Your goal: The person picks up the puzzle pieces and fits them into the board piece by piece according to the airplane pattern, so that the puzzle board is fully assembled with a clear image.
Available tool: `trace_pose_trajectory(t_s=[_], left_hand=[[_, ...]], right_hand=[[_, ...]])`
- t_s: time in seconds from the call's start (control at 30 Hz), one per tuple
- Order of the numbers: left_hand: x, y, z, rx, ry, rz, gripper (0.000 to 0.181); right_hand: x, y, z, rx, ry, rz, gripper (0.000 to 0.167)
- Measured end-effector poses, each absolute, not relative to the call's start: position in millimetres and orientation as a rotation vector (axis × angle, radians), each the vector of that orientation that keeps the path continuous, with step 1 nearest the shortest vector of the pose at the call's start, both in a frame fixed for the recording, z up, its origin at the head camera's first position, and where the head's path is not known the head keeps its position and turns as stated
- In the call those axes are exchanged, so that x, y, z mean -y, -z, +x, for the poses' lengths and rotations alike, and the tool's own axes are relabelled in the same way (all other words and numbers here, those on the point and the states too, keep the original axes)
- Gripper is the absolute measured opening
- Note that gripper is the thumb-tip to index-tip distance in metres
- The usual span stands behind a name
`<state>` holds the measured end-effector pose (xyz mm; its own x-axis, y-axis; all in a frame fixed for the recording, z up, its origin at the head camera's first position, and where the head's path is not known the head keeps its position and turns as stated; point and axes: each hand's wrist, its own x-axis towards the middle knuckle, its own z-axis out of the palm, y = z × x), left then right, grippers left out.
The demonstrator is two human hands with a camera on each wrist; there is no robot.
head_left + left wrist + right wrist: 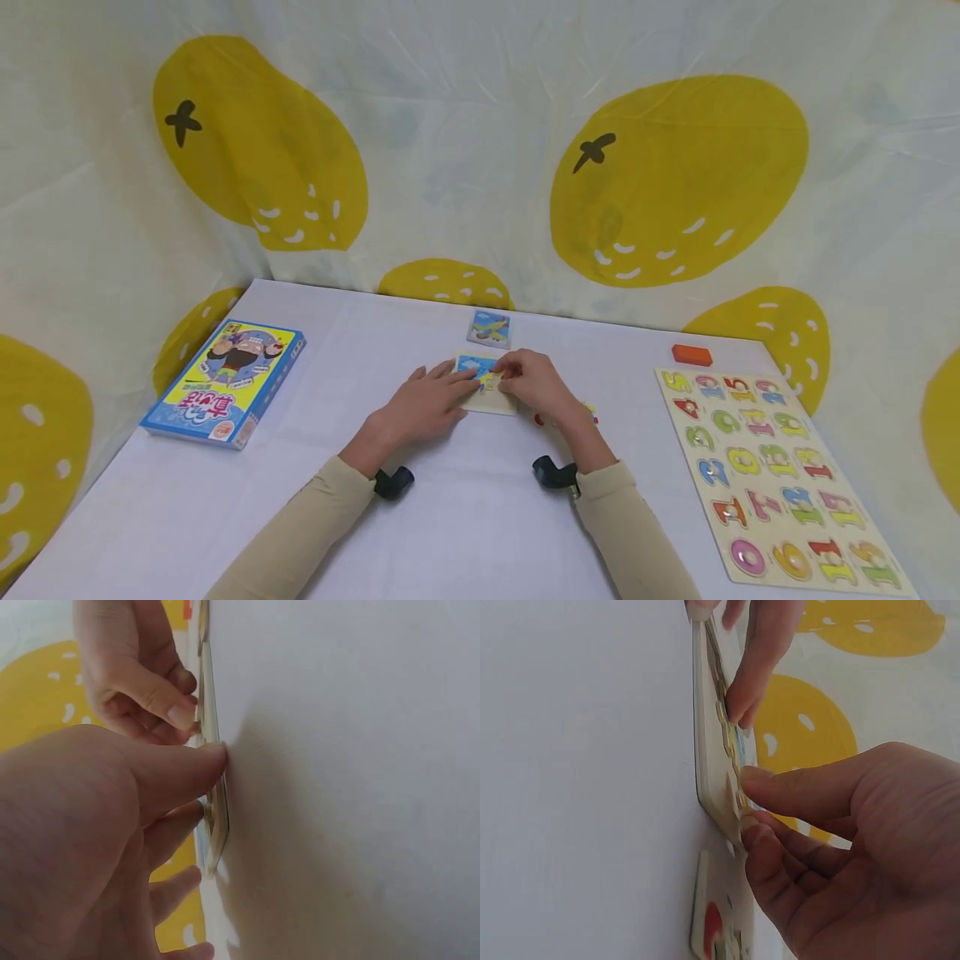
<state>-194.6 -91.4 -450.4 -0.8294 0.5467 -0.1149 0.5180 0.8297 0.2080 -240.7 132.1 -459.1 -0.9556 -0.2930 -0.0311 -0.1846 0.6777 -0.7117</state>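
Observation:
A small wooden puzzle board (490, 406) with a blue and yellow picture lies on the white table between the hands. My left hand (423, 398) rests on its left side, fingers extended over the picture. In the left wrist view, the left thumb (184, 769) touches the board's near edge. My right hand (534, 382) is at the board's right side. Its thumb and index finger pinch a small puzzle piece (742, 801) at the board's surface, mostly covered by the fingertips. Flat puzzle pieces (735, 720) lie in the board under the left fingers.
Behind the board lies a small airplane picture puzzle (491, 328). Another colourful puzzle (592, 412) is partly hidden by the right wrist. A blue and yellow box (228, 379) lies left. A number board (776, 479) and an orange block (692, 355) are right.

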Motion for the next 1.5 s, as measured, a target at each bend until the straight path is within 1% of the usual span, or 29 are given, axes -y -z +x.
trace_pose_trajectory(t_s=[0.33,0.7,1.1,1.33,1.5], left_hand=[[90.9,448.2,-194.4,-2.838,-0.279,0.827,0.052],[91.3,451.4,-191.7,-2.844,-0.318,0.818,0.050],[91.3,453.8,-193.1,-2.853,-0.304,0.832,0.051],[91.5,454.8,-193.2,-2.856,-0.296,0.824,0.052],[92.5,455.3,-193.4,-2.852,-0.294,0.824,0.053]], right_hand=[[-155.6,445.5,-234.0,-2.814,1.040,-0.447,0.020],[-186.2,446.9,-225.4,-2.786,1.001,-0.344,0.021],[-237.3,437.4,-215.5,-2.735,0.849,-0.262,0.024],[-242.5,433.7,-208.0,-2.700,0.729,-0.339,0.038],[-239.5,434.7,-208.0,-2.708,0.742,-0.315,0.038]])
